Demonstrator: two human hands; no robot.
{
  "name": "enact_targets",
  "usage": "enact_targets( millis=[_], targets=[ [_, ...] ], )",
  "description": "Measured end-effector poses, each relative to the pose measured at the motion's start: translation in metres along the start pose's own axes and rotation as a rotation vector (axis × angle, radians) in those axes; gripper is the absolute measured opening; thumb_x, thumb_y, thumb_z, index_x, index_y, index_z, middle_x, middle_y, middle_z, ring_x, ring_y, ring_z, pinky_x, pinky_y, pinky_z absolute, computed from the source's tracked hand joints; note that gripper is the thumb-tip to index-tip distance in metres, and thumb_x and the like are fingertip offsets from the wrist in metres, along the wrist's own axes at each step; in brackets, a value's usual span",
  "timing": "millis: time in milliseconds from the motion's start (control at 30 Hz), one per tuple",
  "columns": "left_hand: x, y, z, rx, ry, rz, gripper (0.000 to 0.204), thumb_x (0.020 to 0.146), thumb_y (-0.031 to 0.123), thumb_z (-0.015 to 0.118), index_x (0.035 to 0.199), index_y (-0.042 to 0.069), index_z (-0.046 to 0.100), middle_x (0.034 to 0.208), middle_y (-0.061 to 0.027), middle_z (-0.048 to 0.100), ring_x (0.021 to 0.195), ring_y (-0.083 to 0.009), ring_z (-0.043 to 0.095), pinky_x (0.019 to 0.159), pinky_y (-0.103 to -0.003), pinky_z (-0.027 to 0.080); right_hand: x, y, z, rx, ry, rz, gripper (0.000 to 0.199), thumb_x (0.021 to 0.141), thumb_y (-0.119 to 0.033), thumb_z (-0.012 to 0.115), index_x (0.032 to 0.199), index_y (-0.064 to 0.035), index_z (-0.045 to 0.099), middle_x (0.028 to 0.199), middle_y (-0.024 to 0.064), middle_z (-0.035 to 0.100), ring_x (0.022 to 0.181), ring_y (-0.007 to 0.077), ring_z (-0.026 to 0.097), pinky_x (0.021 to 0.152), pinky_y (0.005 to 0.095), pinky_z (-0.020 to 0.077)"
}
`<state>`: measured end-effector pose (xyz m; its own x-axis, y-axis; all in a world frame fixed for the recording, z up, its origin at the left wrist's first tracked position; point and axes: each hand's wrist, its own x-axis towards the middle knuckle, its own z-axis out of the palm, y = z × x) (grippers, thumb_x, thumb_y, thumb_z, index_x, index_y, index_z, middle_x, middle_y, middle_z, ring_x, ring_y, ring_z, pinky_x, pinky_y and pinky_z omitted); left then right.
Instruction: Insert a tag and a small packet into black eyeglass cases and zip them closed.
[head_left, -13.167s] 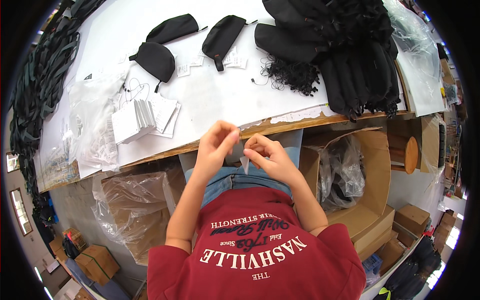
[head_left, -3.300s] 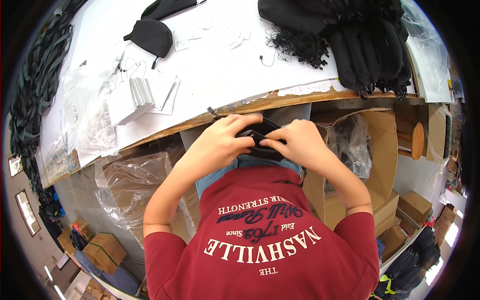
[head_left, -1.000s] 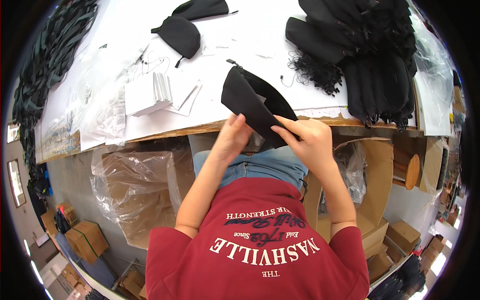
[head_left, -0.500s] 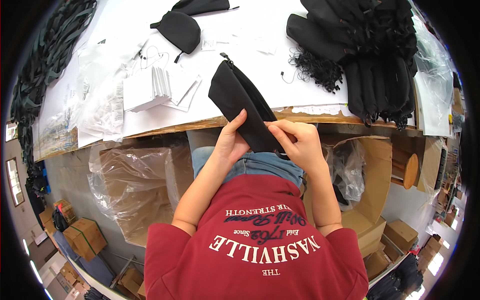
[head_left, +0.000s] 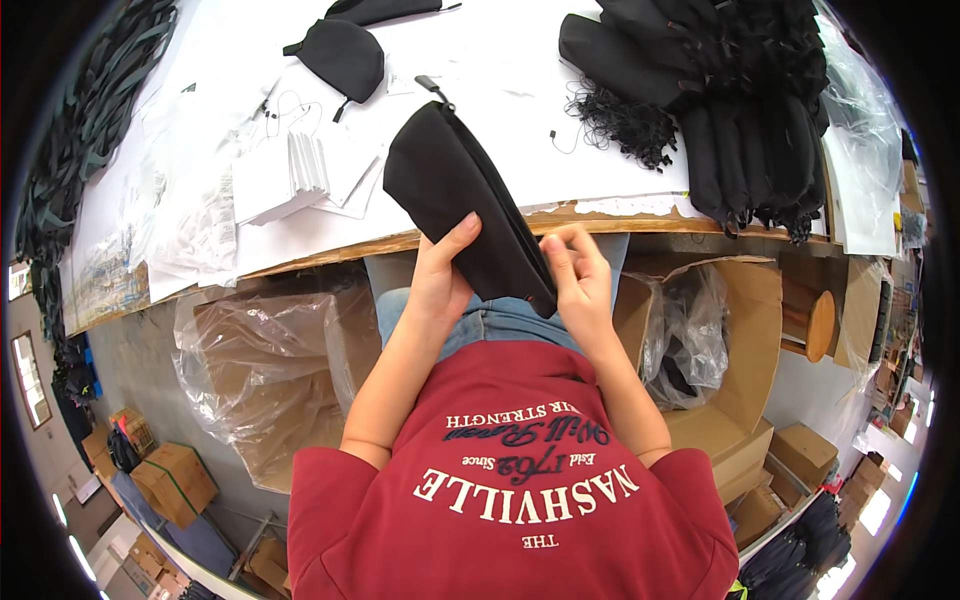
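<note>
Head view: the pouch (head_left: 450, 190) is tilted across the near edge of the surface (head_left: 560, 180), clamped in the left hand (head_left: 442, 278); the right hand (head_left: 578, 272) is set beside its opening (head_left: 498, 190), grip unclear; the pouch is best kept taut.

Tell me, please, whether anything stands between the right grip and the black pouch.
Nothing visible stands between them. The right grip is right at the edge of the black pouch, and the left grip holds its other side. The stack of white cards lies to the left on the table, not between them.
</note>
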<state>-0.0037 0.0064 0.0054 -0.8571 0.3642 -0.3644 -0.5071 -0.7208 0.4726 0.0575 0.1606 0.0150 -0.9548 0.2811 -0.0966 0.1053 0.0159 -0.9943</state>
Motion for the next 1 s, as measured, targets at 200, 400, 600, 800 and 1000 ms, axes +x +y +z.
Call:
enact_targets(
  millis=[200,400,600,800,1000],
  targets=[
    [-0.01,0.011,0.026,0.353,-0.082,-0.119,0.037,0.077,0.01,0.072,0.11,-0.004,0.059,0.096,-0.0085,0.066,0.084,-0.0146,0.064,0.075,-0.027,0.052,0.029,-0.028,-0.017,0.021,-0.097,-0.23,0.023,0.094,-0.013,0.053,0.111,-0.0006,0.064,0.092,0.0058,0.063,0.079,0.0099,0.057,0.069,0.0231,0.0449],
    [-0.016,0.011,0.033,0.387,-0.094,-0.272,0.04,0.076,0.009,0.072,0.111,-0.003,0.058,0.096,-0.0087,0.065,0.083,-0.0148,0.064,0.075,-0.028,0.053,0.05,-0.046,-0.013,-0.134,0.183,-0.479,0.015,0.084,-0.005,0.066,0.099,-0.002,0.067,0.092,0.0041,0.064,0.066,0.008,0.055,0.061,0.0213,0.0438],
    [-0.012,0.009,0.031,0.327,-0.055,-0.292,0.04,0.077,0.009,0.069,0.113,-0.003,0.055,0.095,-0.0094,0.064,0.08,-0.0153,0.065,0.071,-0.027,0.054,0.047,-0.043,-0.012,-0.243,0.263,-0.575,0.009,0.078,-0.003,0.071,0.081,-0.0022,0.062,0.086,0.0032,0.062,0.056,0.007,0.046,0.053,0.0197,0.0375],
    [-0.011,0.012,0.028,0.398,-0.089,-0.308,0.042,0.078,0.01,0.066,0.115,-0.004,0.053,0.095,-0.0104,0.064,0.078,-0.0161,0.065,0.069,-0.027,0.055,0.054,-0.053,-0.016,-0.296,0.219,-0.63,0.026,0.082,-0.004,0.066,0.107,-0.0053,0.057,0.102,0.0075,0.065,0.057,0.0083,0.049,0.056,0.0205,0.0403],
    [-0.009,0.011,0.025,0.36,-0.065,-0.308,0.031,0.077,0.009,0.071,0.104,-0.001,0.06,0.089,-0.0081,0.066,0.075,-0.0131,0.065,0.068,-0.026,0.054,0.058,-0.046,-0.023,-0.354,0.106,-0.533,0.018,0.081,-0.005,0.067,0.098,-0.0056,0.061,0.085,0.0037,0.065,0.066,0.0118,0.056,0.056,0.0237,0.0426]
  ],
)
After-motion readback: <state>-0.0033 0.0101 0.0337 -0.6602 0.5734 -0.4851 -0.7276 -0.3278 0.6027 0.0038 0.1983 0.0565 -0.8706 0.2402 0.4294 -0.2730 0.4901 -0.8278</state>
